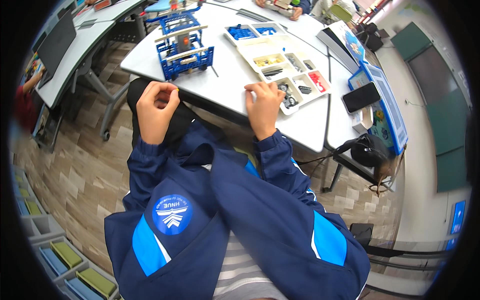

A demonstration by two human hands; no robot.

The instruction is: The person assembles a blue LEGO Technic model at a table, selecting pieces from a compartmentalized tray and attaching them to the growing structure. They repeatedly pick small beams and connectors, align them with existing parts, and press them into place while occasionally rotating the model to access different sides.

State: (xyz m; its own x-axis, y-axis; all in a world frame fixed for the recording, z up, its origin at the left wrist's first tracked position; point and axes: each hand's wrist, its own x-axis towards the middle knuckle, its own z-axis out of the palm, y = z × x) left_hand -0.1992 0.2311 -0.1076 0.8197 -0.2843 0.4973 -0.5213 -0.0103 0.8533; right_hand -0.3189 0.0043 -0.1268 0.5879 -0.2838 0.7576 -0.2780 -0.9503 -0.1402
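Observation:
My left hand [156,111] hovers at the near edge of the white table [225,75], fingers curled around a tiny yellow piece at the fingertips. My right hand [263,104] rests on the table edge, its fingers reaching into the nearest compartment of a white sorting tray [280,60] that holds small dark, yellow, red and blue parts. A blue and white brick-built frame model [182,42] stands on the table, beyond my left hand.
A black phone [361,96] and a blue-rimmed box [385,107] lie on the table to the right. A black bag [369,150] hangs below that edge. Another person's hands [280,7] work at the far side. Storage bins [70,260] stand on the floor, lower left.

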